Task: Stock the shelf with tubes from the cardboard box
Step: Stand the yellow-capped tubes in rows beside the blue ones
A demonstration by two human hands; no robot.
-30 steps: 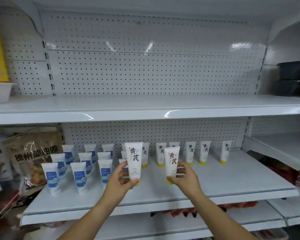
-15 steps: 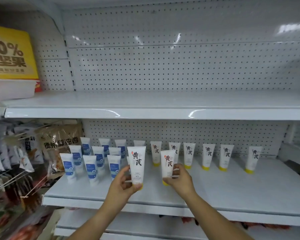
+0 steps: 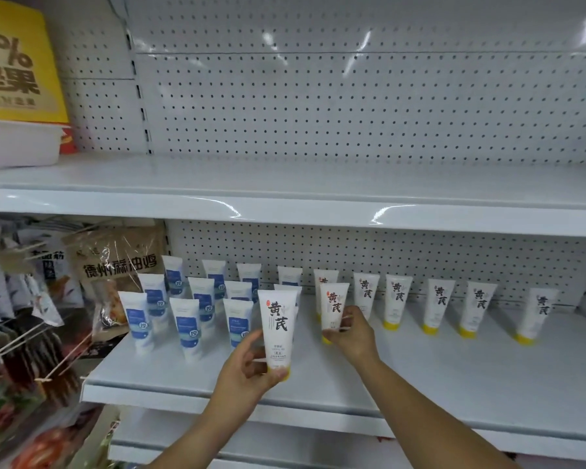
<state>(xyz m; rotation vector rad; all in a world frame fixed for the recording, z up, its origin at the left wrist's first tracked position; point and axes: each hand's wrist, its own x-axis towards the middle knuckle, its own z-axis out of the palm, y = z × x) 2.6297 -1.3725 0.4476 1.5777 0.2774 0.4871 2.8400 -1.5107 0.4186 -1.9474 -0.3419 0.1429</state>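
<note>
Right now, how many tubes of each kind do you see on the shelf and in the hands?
Blue-label tubes: 9
Standing yellow-capped tubes on the shelf: 6
Held yellow-capped tubes, one in the left hand, one in the right hand: 2
Partly hidden tubes, label unseen: 2
Total: 19

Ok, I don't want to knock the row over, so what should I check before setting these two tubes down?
1. Grip of left hand on near tube: ok.
2. Grip of right hand on second tube: ok.
3. Both labels facing outward: ok.
4. Bare shelf in front of back row: ok.
5. Second tube's cap resting on shelf: cannot tell.
6. Cardboard box within reach: cannot tell, not in view.
</note>
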